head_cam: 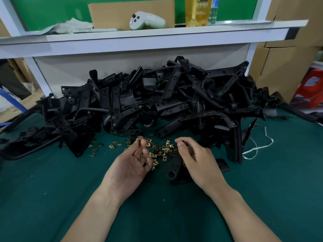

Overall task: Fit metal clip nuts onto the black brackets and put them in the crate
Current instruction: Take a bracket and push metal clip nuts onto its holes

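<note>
My left hand (pixel 132 163) lies palm up, pinching a nut (pixel 139 138) at its fingertips. My right hand (pixel 197 159) curls over a bracket (pixel 174 172); I cannot tell whether it grips it. Loose nuts (pixel 160 151) lie between my hands, just before the bracket heap (pixel 157 102). Bare green surface (pixel 52 198) spreads toward me, and a shelf (pixel 157 34) edge runs above the heap.

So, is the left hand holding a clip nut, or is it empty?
Holding one: the left hand, palm up, pinches a clip nut at its fingertips.
</note>
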Available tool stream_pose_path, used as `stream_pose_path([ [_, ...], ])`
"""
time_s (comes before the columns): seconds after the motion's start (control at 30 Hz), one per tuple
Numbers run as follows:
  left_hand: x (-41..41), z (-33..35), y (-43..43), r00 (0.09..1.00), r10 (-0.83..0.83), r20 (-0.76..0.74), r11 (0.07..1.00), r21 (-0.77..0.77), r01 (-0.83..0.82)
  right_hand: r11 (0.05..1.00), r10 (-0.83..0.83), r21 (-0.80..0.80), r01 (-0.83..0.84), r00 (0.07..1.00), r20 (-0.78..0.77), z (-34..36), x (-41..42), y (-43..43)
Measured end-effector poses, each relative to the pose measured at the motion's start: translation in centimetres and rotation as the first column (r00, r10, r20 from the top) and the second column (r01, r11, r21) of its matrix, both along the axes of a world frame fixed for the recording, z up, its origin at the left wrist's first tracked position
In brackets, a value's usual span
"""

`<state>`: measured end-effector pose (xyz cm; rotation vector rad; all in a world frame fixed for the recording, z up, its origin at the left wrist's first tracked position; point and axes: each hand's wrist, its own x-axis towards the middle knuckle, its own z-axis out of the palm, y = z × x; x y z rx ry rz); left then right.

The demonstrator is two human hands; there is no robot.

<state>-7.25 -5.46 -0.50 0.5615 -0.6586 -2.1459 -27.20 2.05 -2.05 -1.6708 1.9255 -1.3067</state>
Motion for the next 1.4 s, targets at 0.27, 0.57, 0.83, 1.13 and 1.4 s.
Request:
stream_pose_path([
  [0.27, -0.12, 0.01, 0.04, 1.0, 0.016, 0.005, 1.0, -0.007, -0.016, 1.0, -0.003, 0.004, 0.003, 1.0, -0.012, 0.11, 0.05, 0.0],
  [0.57, -0.1, -0.3, -0.18, 1.0, 0.004, 0.015, 1.0, -0.031, -0.003, 1.0, -0.005, 0.015, 0.005, 1.0, -0.002, 0.16, 0.07, 0.01],
  [0.83, 0.23, -0.26, -0.14, 0.998, -0.039, -0.056, 0.999, 0.008, 0.04, 1.0, 0.002, 0.015, -0.002, 1.0, 0.004, 0.2, 0.12, 0.01],
  [1.13, 0.58, 0.06, 0.51, 0.932, -0.204, -0.3, 0.977, -0.121, 0.175, 1.0, 0.008, 0.013, -0.009, 1.0, 0.012, 0.2, 0.13, 0.01],
  [1.4, 0.65, 0.0, 0.42, 0.942, -0.208, -0.263, 0.975, -0.131, 0.179, 1.0, 0.006, 0.01, -0.006, 1.0, 0.011, 0.19, 0.15, 0.01],
])
